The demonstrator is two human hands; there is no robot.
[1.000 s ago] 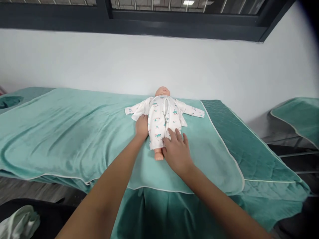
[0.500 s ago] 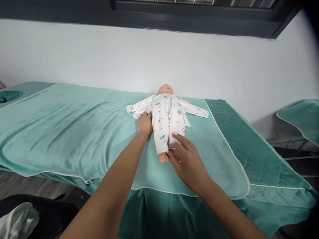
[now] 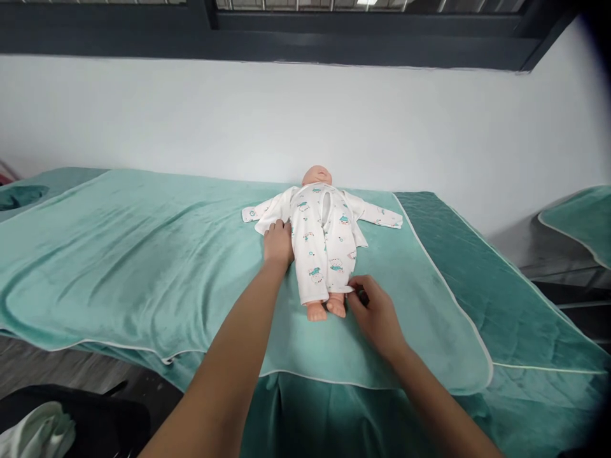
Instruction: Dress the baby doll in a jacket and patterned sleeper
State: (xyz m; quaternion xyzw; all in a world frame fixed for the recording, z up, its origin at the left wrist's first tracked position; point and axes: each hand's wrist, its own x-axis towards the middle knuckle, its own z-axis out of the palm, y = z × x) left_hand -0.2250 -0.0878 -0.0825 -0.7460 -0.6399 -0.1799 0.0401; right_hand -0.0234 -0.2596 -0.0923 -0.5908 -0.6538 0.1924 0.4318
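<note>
A baby doll (image 3: 317, 174) lies on its back, head toward the wall and feet toward me. It wears a white printed jacket (image 3: 377, 214), its sleeves spread out sideways, and white printed trousers (image 3: 312, 254) with a slit at the crotch. Both bare feet stick out below the hems. My left hand (image 3: 277, 243) is against the doll's hip on the left, fingers curled; what they hold, if anything, is hidden. With thumb and fingertips, my right hand (image 3: 375, 312) pinches the hem of the right-side trouser leg, beside the foot.
Under the doll a light green blanket (image 3: 143, 254) covers most of a bed with a darker green quilted cover (image 3: 477, 286). A white wall (image 3: 191, 121) stands behind. At the lower left, a pale cloth (image 3: 42, 429) lies on a black chair (image 3: 109, 413).
My right hand has moved from between the doll's lower legs to the outer right hem and closed on it. The right-side foot now shows. My left hand has stayed at the hip.
</note>
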